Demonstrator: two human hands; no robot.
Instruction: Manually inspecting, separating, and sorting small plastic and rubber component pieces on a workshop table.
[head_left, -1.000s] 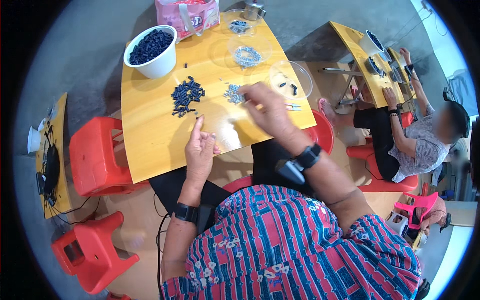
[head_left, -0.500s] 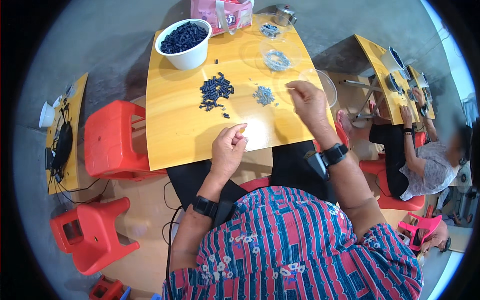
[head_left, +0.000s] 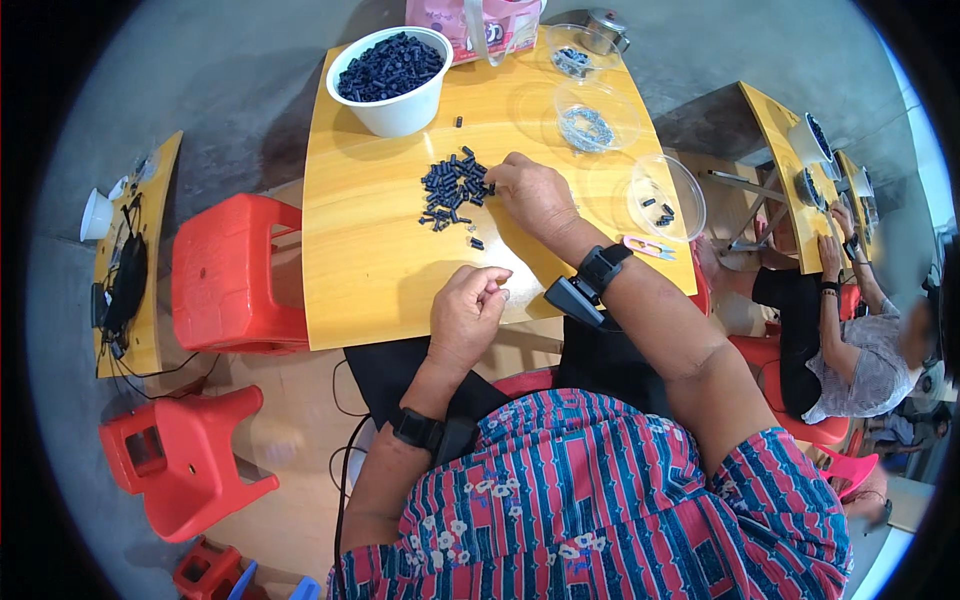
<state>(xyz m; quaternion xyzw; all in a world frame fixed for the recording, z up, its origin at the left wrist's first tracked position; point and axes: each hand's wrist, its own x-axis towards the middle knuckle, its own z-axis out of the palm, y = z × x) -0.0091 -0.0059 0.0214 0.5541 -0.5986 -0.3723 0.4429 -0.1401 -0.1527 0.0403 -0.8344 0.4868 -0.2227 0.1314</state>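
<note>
A loose pile of small black cylinder-shaped pieces (head_left: 450,188) lies on the yellow wooden table (head_left: 360,280). At the pile's right edge, my right hand (head_left: 537,197) has its fingertips drawn together against the black pieces; what they pinch is too small to make out. Nearer the front edge, my left hand (head_left: 467,318) is closed, thumb against forefinger, with anything inside hidden. One black piece (head_left: 476,243) lies apart, between the pile and my left hand. My right hand covers the spot where small silvery parts lay.
A white tub (head_left: 400,105) full of black pieces stands at the back left beside a pink bag (head_left: 470,30). On the right are a clear bowl of silvery parts (head_left: 588,130), a clear tub (head_left: 683,200) with several black pieces, and pink thread snips (head_left: 648,247). Red stools (head_left: 235,270) stand left.
My right hand has moved left from beside the clear tub to the black pile, uncovering the tub's black pieces and the snips. My left hand stays closed near the front edge. The view has shifted slightly.
</note>
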